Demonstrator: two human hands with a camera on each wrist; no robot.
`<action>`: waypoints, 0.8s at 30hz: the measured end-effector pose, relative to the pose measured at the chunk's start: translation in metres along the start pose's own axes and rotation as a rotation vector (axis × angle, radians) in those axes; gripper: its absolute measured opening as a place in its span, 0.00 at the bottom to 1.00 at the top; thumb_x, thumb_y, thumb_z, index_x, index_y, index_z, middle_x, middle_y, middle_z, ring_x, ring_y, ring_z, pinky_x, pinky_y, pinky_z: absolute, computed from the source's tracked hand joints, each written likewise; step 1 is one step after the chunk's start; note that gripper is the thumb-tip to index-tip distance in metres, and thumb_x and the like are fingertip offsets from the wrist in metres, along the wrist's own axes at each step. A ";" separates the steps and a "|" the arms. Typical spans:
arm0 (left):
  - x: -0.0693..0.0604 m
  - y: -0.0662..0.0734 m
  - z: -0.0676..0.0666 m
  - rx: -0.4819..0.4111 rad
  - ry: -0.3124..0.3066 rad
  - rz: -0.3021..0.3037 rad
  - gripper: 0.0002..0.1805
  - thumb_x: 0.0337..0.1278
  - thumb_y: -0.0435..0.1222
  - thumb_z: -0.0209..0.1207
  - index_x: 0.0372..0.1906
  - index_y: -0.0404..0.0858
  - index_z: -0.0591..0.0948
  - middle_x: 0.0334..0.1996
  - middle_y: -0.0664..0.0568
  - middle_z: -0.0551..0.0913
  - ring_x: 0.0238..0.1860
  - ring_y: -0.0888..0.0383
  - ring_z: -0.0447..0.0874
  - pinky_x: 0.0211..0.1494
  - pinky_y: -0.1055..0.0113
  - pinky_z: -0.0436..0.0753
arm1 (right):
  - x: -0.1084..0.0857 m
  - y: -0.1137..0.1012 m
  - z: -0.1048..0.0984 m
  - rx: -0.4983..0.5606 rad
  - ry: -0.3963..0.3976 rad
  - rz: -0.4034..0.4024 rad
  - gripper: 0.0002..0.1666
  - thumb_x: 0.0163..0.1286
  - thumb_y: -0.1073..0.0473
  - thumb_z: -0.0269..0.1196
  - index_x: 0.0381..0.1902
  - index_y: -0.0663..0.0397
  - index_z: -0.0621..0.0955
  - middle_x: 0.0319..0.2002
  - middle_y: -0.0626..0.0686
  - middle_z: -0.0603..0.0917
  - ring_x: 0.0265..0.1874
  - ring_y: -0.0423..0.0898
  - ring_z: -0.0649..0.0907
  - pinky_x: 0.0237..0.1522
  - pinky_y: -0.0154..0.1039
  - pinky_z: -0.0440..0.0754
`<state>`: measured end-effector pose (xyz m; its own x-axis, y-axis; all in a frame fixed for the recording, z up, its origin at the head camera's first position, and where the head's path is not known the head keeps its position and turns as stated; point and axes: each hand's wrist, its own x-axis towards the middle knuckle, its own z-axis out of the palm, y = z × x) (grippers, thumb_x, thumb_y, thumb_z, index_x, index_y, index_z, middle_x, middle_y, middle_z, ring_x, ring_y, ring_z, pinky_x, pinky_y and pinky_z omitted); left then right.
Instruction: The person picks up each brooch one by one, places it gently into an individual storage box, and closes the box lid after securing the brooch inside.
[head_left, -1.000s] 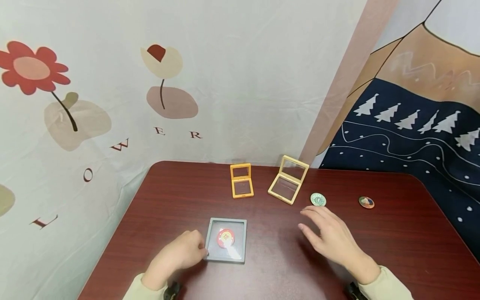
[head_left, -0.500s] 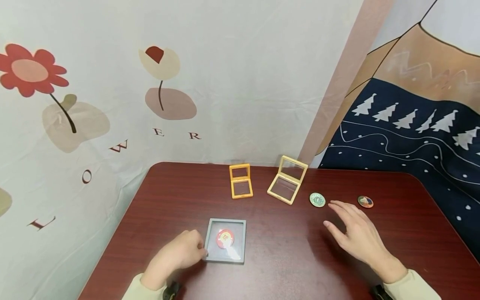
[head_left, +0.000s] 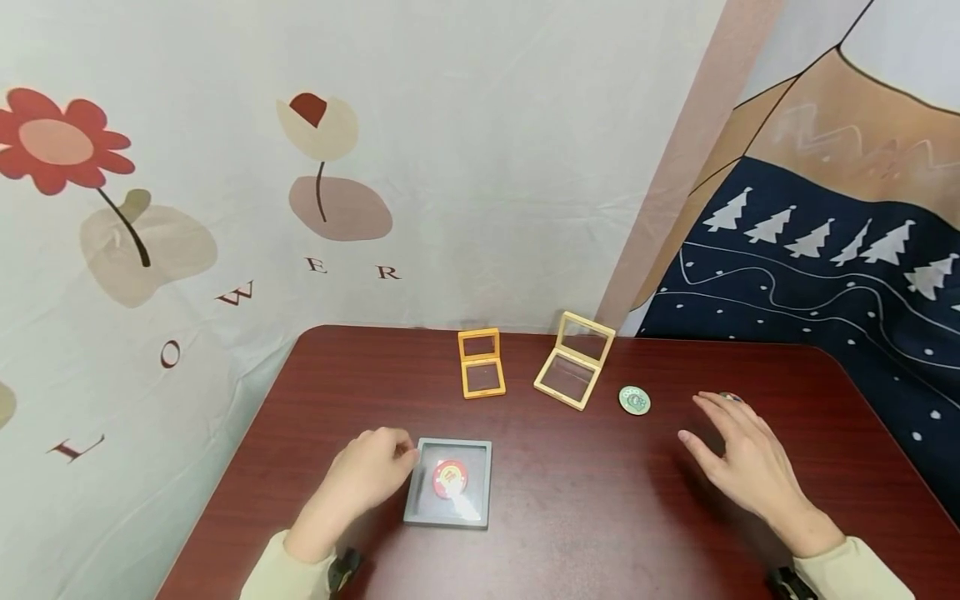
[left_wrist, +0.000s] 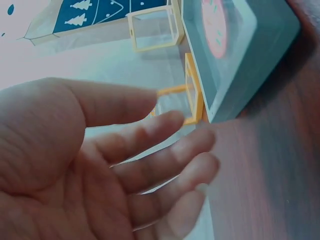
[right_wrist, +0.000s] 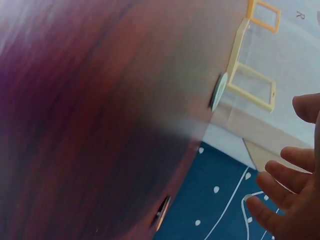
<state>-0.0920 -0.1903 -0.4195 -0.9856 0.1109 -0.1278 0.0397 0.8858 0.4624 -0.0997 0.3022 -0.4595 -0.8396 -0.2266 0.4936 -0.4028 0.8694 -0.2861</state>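
Note:
My left hand [head_left: 373,471] hovers by the upper left side of a closed grey display case [head_left: 487,483], which lies flat with a red round chip [head_left: 450,479] behind its clear film. In the left wrist view the fingers are loosely bent, apart from the case, and hold nothing. Over the table's right side, my right hand [head_left: 753,467] has its fingers spread and holds nothing. It partly covers a small dark patterned disc [head_left: 731,397] in the head view; the right wrist view shows that disc [right_wrist: 163,213] lying on the table. Left of this hand lies a green and white chip [head_left: 634,401].
An orange display case [head_left: 482,361] stands unfolded at the table's back, its lid raised. Beside it, a larger pale yellow case [head_left: 574,357] is also unfolded. The dark red-brown table [head_left: 570,517] has printed cloths [head_left: 480,167] hanging behind it.
My right hand has moved right, from near the green chip to the dark disc, partly covering it. My left hand has slid up along the grey case's left side and come off it.

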 end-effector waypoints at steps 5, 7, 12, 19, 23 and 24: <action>0.012 0.007 0.001 -0.039 0.095 0.005 0.04 0.67 0.39 0.65 0.38 0.45 0.87 0.25 0.59 0.80 0.26 0.58 0.76 0.30 0.57 0.74 | 0.000 0.011 -0.003 -0.008 0.014 0.025 0.36 0.59 0.58 0.76 0.63 0.66 0.79 0.62 0.67 0.79 0.61 0.65 0.76 0.61 0.63 0.69; 0.016 0.009 0.002 -0.054 0.129 0.016 0.04 0.67 0.39 0.65 0.40 0.44 0.87 0.26 0.58 0.81 0.27 0.58 0.77 0.30 0.57 0.75 | 0.000 0.015 -0.004 -0.011 0.009 0.039 0.37 0.58 0.57 0.76 0.63 0.67 0.79 0.62 0.68 0.79 0.61 0.65 0.75 0.61 0.64 0.69; 0.026 0.011 0.002 -0.099 0.199 0.045 0.08 0.67 0.39 0.66 0.46 0.42 0.88 0.29 0.58 0.84 0.28 0.59 0.77 0.32 0.58 0.77 | 0.002 0.024 -0.005 -0.020 -0.024 0.076 0.38 0.60 0.56 0.76 0.64 0.70 0.77 0.63 0.71 0.76 0.60 0.68 0.74 0.58 0.67 0.70; 0.038 0.017 0.005 -0.162 0.256 0.054 0.18 0.67 0.43 0.66 0.58 0.42 0.86 0.47 0.50 0.88 0.39 0.55 0.84 0.40 0.51 0.81 | 0.007 0.039 -0.004 -0.033 -0.087 0.115 0.39 0.65 0.54 0.73 0.65 0.73 0.74 0.63 0.74 0.74 0.60 0.73 0.72 0.55 0.71 0.70; 0.048 0.021 0.008 -0.180 0.229 0.057 0.27 0.69 0.46 0.64 0.69 0.42 0.80 0.63 0.45 0.83 0.53 0.47 0.86 0.52 0.43 0.82 | 0.010 0.048 -0.004 -0.031 -0.120 0.150 0.39 0.66 0.53 0.73 0.65 0.74 0.73 0.64 0.75 0.72 0.61 0.74 0.72 0.56 0.71 0.69; 0.050 0.022 0.009 -0.181 0.222 0.059 0.29 0.69 0.47 0.64 0.71 0.42 0.79 0.65 0.45 0.82 0.57 0.45 0.85 0.55 0.42 0.81 | 0.010 0.050 -0.005 -0.031 -0.134 0.164 0.40 0.67 0.52 0.72 0.66 0.74 0.73 0.65 0.75 0.72 0.61 0.74 0.72 0.57 0.72 0.69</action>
<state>-0.1394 -0.1613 -0.4234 -0.9951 0.0411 0.0896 0.0877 0.7835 0.6151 -0.1266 0.3453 -0.4648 -0.9347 -0.1357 0.3286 -0.2476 0.9118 -0.3275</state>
